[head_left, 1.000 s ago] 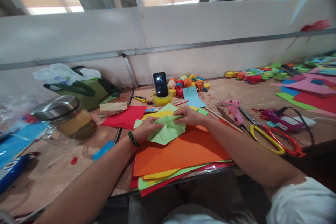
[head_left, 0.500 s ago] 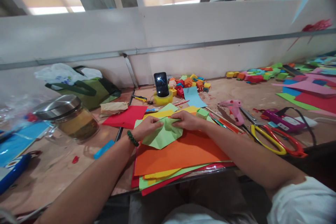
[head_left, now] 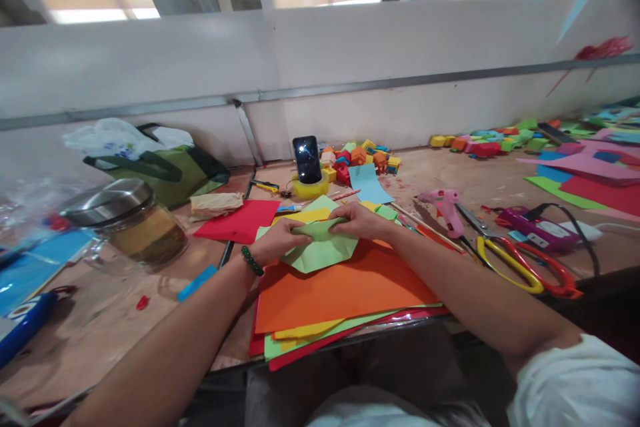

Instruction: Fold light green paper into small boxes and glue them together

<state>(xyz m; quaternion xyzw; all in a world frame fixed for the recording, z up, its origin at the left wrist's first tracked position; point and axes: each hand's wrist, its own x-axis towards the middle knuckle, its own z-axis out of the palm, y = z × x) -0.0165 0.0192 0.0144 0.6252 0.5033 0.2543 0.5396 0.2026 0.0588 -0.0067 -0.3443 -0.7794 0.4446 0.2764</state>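
A creased sheet of light green paper (head_left: pixel 323 250) is held between both hands, its lower part hanging over an orange sheet (head_left: pixel 345 290). My left hand (head_left: pixel 277 240), with a dark green bead bracelet (head_left: pixel 252 261) at the wrist, pinches the paper's left upper edge. The thumb and fingers of my right hand (head_left: pixel 361 221) are closed on its upper right. Beneath the orange sheet lies a stack of yellow, green and red paper (head_left: pixel 310 333). Just beyond the hands, more yellow and light green paper lies flat. The fingertips behind the folded edge are hidden.
At the right lie large scissors (head_left: pixel 510 267), a pink glue gun (head_left: pixel 447 207) and a purple device (head_left: pixel 543 230). A phone (head_left: pixel 307 159) leans in a tape roll (head_left: pixel 311 185) before folded paper blocks (head_left: pixel 357 159). At the left stand a lidded glass jug (head_left: pixel 145 233) and a green bag (head_left: pixel 167 177).
The light green paper has moved slightly up and right, and its upper edge now shows a flatter fold. Both hands keep hold of it.
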